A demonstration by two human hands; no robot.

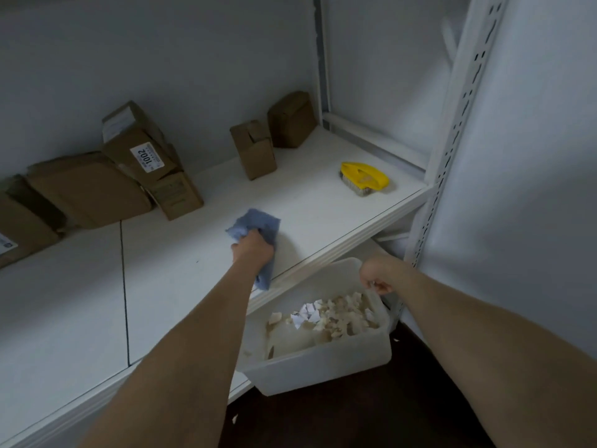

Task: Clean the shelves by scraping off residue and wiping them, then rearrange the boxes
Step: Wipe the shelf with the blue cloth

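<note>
Wiping step, by my judgement. Left hand (254, 248) grips cloth (255, 225), pressed on shelf (323, 205) near front edge. Right hand (377, 275) pinches rim of bin (323, 370) below edge; scraps (326, 315) inside. Next: sweep cloth toward bin. Brush (365, 177) idle. Boxes (253, 150) at back, not yet rearranged.

Bare left hand (253, 248), bare right hand (376, 273), bare forearms (193, 334)

Beyond the left hand (253, 248) and its blue cloth (255, 223), the white shelf board (323, 205) is bare up to two small upright brown cardboard boxes (253, 150). Well to its left, a leaning heap of brown cardboard boxes (97, 189) bars the way. To its right lies a yellow plastic scrubbing brush (365, 177). Under the right hand (376, 274), a white plastic bin (323, 367) fills the gap below the shelf. A white perforated steel post (452, 150) stands close beside that hand.
</note>
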